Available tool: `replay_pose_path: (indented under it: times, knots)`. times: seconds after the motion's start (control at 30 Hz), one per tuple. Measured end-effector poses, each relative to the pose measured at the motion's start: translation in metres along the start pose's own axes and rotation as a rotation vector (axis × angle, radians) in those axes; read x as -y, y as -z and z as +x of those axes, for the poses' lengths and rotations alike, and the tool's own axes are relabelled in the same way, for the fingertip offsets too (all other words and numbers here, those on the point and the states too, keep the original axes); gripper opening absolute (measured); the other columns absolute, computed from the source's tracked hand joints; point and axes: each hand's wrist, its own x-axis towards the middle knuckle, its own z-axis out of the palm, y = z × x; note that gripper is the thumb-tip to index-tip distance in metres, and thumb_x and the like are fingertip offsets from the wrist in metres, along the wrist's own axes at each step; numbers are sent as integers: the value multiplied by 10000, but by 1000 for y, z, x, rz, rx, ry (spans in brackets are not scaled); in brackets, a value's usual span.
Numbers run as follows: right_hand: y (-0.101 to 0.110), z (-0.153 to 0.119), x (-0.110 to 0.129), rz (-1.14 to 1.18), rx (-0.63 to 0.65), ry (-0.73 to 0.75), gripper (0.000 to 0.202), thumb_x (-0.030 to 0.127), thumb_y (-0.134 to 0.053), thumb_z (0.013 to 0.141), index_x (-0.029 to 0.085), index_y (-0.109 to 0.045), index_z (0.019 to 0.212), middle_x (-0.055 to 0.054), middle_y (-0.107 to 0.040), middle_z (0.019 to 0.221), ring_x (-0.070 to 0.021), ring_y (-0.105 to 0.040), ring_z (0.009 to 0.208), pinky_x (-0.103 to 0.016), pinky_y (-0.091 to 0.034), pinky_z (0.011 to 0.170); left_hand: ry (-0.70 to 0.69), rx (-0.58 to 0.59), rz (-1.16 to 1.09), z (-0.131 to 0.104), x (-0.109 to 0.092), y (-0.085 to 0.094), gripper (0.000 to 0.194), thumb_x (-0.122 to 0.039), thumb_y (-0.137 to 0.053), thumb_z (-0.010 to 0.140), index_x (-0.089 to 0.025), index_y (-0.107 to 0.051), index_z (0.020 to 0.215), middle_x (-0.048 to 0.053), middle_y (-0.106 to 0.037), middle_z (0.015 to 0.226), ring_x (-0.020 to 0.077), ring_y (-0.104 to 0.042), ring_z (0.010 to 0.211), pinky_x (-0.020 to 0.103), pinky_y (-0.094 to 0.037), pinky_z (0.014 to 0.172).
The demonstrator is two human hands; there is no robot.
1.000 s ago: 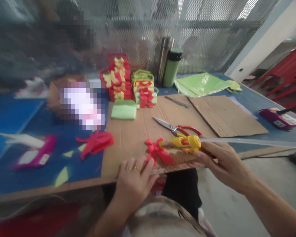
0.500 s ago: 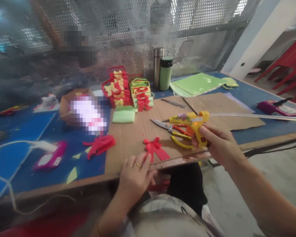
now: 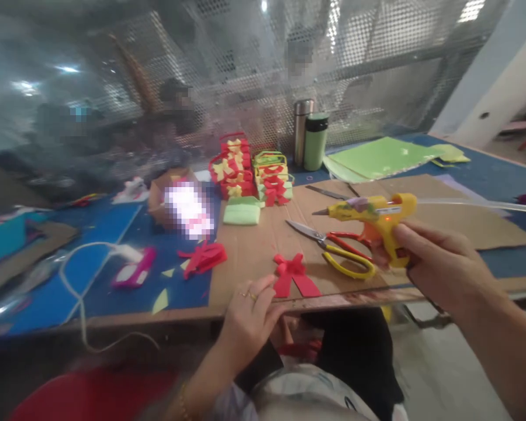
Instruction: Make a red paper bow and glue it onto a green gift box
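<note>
My right hand grips a yellow hot glue gun, raised over the cardboard with its nozzle pointing left. A clear glue stick runs out of its back. My left hand rests at the table's front edge, fingers stretched out and holding nothing. Its fingertips lie at the left side of a red bow; whether they touch it I cannot tell. Between bow and glue gun lie scissors with one red and one yellow handle, blades pointing up and left.
Small red baskets with yellow bows and green ones with red bows stand behind a folded pale green piece. Red strips, a phone and a pink power strip lie left. Bottles and green sheets are behind.
The view has swung left, so things sit further right. My left fingers have drawn back from the top of the bow to its left side. The glue gun stays in my right hand.
</note>
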Motion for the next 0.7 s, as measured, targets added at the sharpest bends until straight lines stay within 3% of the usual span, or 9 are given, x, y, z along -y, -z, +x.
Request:
replay_pose_path:
  times: [0.2,0.33,0.43,0.57,0.7]
  knots:
    - [-21,31,43,30,67,75,488,673,-930,530,224,-759,620,-90,-633,590,-225,-571,525,-351,-447,445,30,-130,-82,8,9,12,138,-55,-578,976,-185,-607,938,74,-748,929,178,-683,851,324,-544,804]
    - [-38,64,55,126,52,188,528,639,-981,445,206,-807,691,-86,-686,716,-182,-586,546,-329,-469,471,4,-128,-160,17,22,21,137,-81,-608,983,-188,-627,899,20,-754,828,147,-691,742,325,-510,771]
    - [-47,88,46,175,45,239,544,625,-992,428,184,-794,678,-68,-676,680,-166,-576,522,-317,-461,453,19,-157,-200,24,31,24,77,-159,-657,984,-185,-658,911,13,-767,804,145,-693,708,321,-523,766]
    - [-56,107,15,234,64,207,523,601,-976,494,156,-766,671,-53,-662,622,-156,-583,497,-298,-465,441,70,-185,-226,35,39,23,34,-187,-683,969,-195,-691,937,15,-791,832,145,-694,735,271,-533,721]
    - [-61,111,-10,270,62,119,514,584,-964,526,150,-741,687,-42,-659,640,-141,-583,502,-286,-482,443,142,-97,-208,46,46,24,184,-226,-563,1041,-204,-659,885,-7,-722,719,131,-638,652,245,-485,644]
